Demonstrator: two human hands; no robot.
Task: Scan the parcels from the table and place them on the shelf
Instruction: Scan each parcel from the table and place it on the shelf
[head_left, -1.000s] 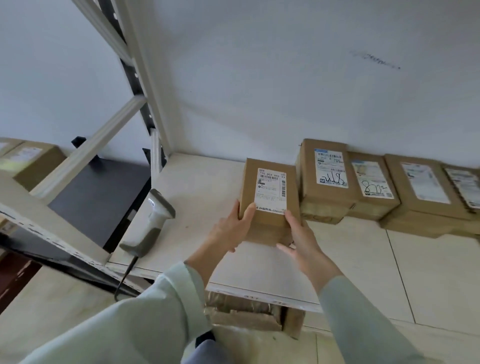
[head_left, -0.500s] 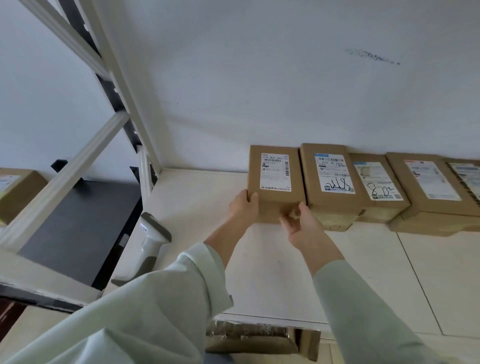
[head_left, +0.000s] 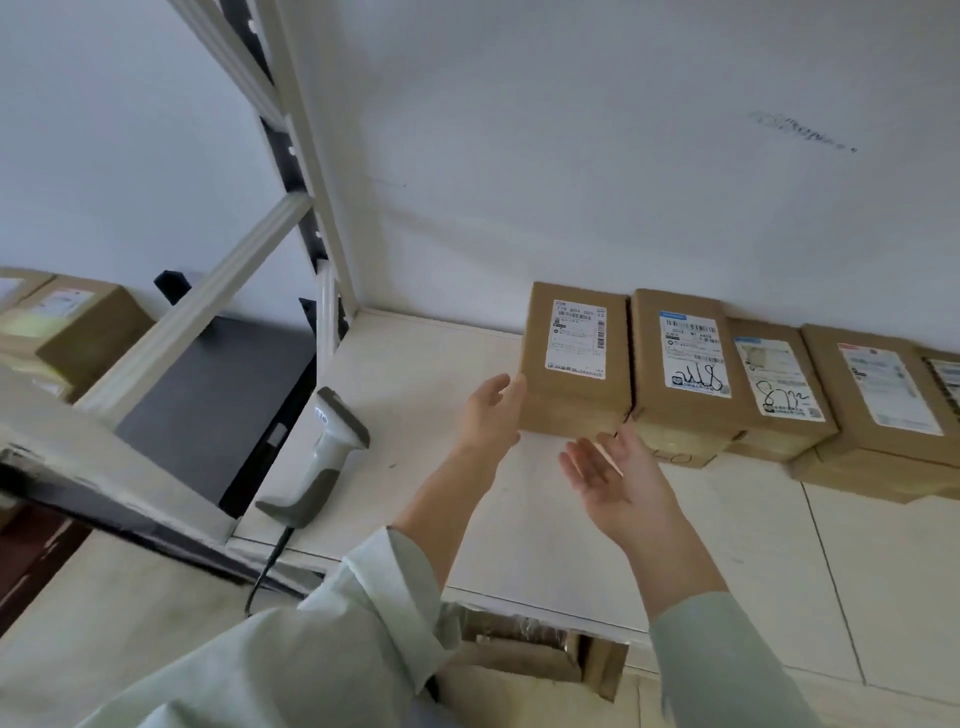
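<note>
Nearest: pale green sleeves (head_left: 322, 644) at bottom edge, both forearms reaching forward over shelf board (head_left: 519, 530); cardboard scraps (head_left: 524, 649) visible below board's front edge. Right hand (head_left: 608, 475) palm up, fingers straight and spread, holding nothing, fingertips just short of parcel's near face. Left hand (head_left: 493, 415) with fingers relaxed and lightly extended, fingertips at parcel's lower left corner; contact not certain. Left of hands: handheld scanner (head_left: 324, 457) standing on shelf, cable (head_left: 265, 571) dropping over front edge. Further back: parcel (head_left: 574, 384) on shelf against white wall (head_left: 571, 156), label up, leftmost in a row, touching second parcel (head_left: 680, 364); three more parcels (head_left: 878, 395) continuing right. Far left, beyond shelf upright (head_left: 306, 156): another box (head_left: 78, 327).
</note>
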